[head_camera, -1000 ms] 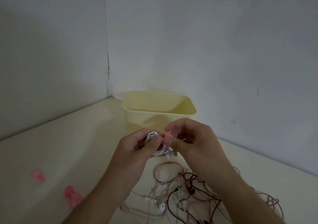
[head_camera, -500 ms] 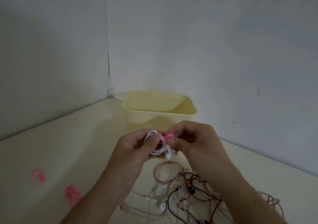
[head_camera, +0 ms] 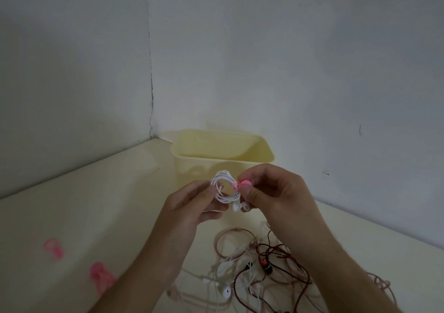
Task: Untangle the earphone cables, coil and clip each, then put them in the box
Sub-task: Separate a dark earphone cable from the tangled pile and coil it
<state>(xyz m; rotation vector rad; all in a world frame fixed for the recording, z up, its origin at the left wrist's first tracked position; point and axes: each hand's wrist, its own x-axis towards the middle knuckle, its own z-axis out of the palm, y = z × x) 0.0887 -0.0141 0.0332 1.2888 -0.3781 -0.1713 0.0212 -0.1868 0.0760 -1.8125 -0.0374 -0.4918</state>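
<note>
Centre of the frame: your left hand (head_camera: 192, 207) holds the white earphone coil (head_camera: 224, 187) at its left edge, thumb and fingers curled in a grip on the strands. The coil stands upright, facing the camera, with its two white earbuds (head_camera: 241, 206) hanging at its lower right.

Your right hand (head_camera: 278, 192) pinches a pink clip (head_camera: 241, 184) between thumb and forefinger; the clip sits on the right side of the coil, touching the strands. Whether it is fully fastened cannot be told.

The coil is held above the bench (head_camera: 84, 216), just in front of the pale yellow box (head_camera: 223, 155), which stands open-topped in the corner where the two walls meet. Nothing can be seen inside the box from this angle.

Lower centre and lower right of the frame: a tangle of cables (head_camera: 259, 269) lies on the bench beneath your forearms, with brown, pinkish and white leads crossing one another and a white earbud showing near the bottom edge.

Lower left of the frame: two spare pink clips (head_camera: 54, 247) lie on the bench, well apart from the tangle.
</note>
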